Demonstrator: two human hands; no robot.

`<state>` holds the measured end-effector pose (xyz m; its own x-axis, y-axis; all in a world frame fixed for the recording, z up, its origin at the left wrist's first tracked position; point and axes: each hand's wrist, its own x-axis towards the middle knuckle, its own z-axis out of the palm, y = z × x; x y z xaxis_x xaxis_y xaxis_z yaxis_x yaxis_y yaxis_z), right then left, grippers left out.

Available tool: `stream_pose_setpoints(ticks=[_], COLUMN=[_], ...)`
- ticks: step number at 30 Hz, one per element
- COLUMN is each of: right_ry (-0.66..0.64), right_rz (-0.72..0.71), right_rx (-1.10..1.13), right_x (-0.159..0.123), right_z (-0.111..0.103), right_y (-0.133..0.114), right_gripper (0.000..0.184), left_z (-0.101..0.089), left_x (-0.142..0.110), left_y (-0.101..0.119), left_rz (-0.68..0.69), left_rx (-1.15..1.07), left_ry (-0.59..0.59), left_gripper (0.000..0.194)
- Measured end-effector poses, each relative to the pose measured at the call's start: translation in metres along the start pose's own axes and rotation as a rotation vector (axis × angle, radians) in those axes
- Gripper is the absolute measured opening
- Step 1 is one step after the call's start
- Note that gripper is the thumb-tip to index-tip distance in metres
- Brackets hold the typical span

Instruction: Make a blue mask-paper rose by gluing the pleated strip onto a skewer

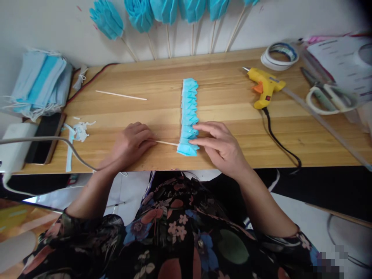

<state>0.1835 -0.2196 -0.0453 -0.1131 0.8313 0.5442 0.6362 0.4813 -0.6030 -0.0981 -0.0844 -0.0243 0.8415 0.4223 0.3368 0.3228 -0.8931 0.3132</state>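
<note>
A thin wooden stick (pixel 167 143) is pinched in the fingers of my left hand (pixel 133 143), low on the table. Its far end meets the lower part of a pleated blue strip (pixel 189 104), which lies lengthwise away from me and looks like folded mask fabric. My right hand (pixel 222 145) rests at the strip's right edge with its fingers apart, two fingertips touching the folds. Whether the stick is stuck to the strip I cannot tell.
A second stick (pixel 121 95) lies at left, near white scraps (pixel 81 131), a phone (pixel 45 137) and stacked face masks (pixel 40 83). At right are a yellow glue gun (pixel 267 85), tape rolls (pixel 279 56) and scissors (pixel 329 97). Blue fabric flowers (pixel 109 19) on sticks lean against the wall.
</note>
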Motion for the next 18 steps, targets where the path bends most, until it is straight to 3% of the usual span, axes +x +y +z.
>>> stream_pose_setpoints(ticks=[9, 18], right_ry=[0.274, 0.302], right_rz=[0.231, 0.293], right_rx=[0.137, 0.194], right_x=[-0.0029, -0.0045], right_z=[-0.0037, -0.0021], right_y=[-0.0053, -0.0043], right_gripper=[0.035, 0.032], left_z=[0.0044, 0.0072], left_x=[0.0004, 0.0034], left_y=[-0.0017, 0.0003], left_rz=[-0.028, -0.088], left_rx=[-0.042, -0.062], left_ry=[0.01, 0.036], left_gripper=[0.018, 0.022])
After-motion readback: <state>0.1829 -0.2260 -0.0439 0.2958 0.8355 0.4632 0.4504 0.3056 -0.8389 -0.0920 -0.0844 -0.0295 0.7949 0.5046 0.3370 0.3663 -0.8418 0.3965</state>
